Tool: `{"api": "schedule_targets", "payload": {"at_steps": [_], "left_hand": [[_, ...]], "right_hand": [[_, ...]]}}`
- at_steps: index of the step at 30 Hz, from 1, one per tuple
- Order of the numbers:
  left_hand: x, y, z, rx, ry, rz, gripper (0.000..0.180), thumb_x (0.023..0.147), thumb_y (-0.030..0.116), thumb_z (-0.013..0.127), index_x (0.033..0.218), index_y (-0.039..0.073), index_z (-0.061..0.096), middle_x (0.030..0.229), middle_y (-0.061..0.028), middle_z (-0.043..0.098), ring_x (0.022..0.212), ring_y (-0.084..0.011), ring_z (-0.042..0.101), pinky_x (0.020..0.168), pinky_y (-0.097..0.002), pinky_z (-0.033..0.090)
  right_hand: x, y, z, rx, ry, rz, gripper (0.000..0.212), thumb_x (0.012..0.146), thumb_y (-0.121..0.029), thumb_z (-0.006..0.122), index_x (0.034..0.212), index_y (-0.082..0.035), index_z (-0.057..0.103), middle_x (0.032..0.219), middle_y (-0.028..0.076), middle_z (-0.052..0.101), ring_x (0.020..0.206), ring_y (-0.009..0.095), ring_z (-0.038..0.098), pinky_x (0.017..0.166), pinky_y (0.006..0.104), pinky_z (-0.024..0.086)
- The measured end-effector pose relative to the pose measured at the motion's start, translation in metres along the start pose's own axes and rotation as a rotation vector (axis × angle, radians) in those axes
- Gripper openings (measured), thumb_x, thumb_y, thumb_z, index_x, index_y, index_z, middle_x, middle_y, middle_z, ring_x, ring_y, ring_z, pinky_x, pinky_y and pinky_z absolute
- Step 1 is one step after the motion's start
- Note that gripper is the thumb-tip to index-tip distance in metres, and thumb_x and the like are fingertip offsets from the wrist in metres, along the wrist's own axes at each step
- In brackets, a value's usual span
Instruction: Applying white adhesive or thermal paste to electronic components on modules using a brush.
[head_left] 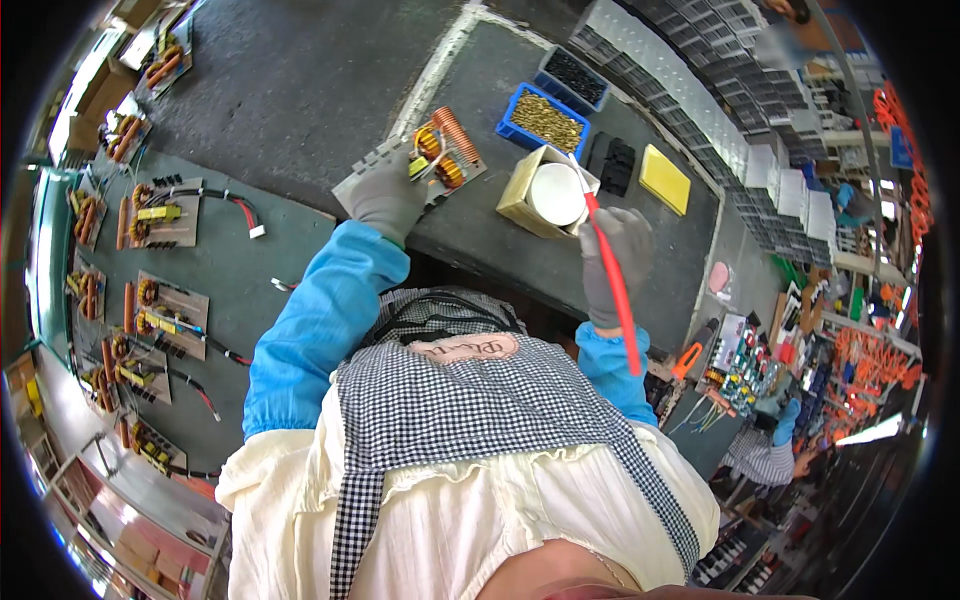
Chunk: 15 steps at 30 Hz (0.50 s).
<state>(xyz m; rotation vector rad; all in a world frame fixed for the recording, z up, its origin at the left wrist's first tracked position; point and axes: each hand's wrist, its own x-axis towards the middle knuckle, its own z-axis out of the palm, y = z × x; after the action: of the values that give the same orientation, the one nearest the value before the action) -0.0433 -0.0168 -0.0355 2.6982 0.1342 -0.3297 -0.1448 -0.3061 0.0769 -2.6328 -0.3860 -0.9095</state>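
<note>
My left hand [388, 196], in a grey glove, is closed on the edge of a circuit board [468, 158] by its grey metal strip. The board carries copper-wound coils and a yellow part, and is tilted above the dark bench. Part of it is hidden by the glove. In my grey-gloved right hand [615, 255] is a slim red-handled tool [622, 300], its handle slanting down toward me. Its thin far end lies over a white round tub [556, 194], and I cannot tell whether it touches. The tub sits inside an open cardboard box [520, 200].
Behind the box stand a blue bin of brass-coloured small parts [545, 122] and a bin of dark pieces [572, 78]. Black blocks [611, 163] and a yellow pad [664, 180] lie to the right. Several wired circuit boards [165, 215] cover the left bench. Stacked grey trays [690, 100] line the far right.
</note>
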Motion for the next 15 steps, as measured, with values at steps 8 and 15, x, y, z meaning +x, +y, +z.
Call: {"api": "schedule_targets", "payload": {"at_steps": [8, 15], "left_hand": [[-0.004, -0.009, -0.009, 0.179, -0.087, 0.111, 0.056, 0.096, 0.019, 0.061, 0.150, 0.012, 0.046, 0.135, -0.0127, 0.066, 0.119, -0.0323, 0.068, 0.094, -0.0447, 0.057], [0.009, -0.036, -0.025, 0.116, -0.181, 0.376, 0.049, 0.094, 0.023, 0.063, 0.140, 0.007, 0.054, 0.127, -0.0130, 0.069, 0.112, -0.0313, 0.070, 0.091, -0.0438, 0.057]], "right_hand": [[0.037, -0.043, 0.045, 0.700, 0.011, 0.577, 0.016, 0.092, -0.012, 0.076, 0.101, -0.001, 0.070, 0.094, 0.009, 0.072, 0.086, 0.018, 0.068, 0.076, 0.0314, 0.054], [0.066, -0.090, 0.099, 0.312, -0.293, 0.385, 0.017, 0.091, -0.020, 0.075, 0.081, -0.008, 0.068, 0.068, 0.009, 0.065, 0.066, 0.029, 0.066, 0.062, 0.0423, 0.050]]}}
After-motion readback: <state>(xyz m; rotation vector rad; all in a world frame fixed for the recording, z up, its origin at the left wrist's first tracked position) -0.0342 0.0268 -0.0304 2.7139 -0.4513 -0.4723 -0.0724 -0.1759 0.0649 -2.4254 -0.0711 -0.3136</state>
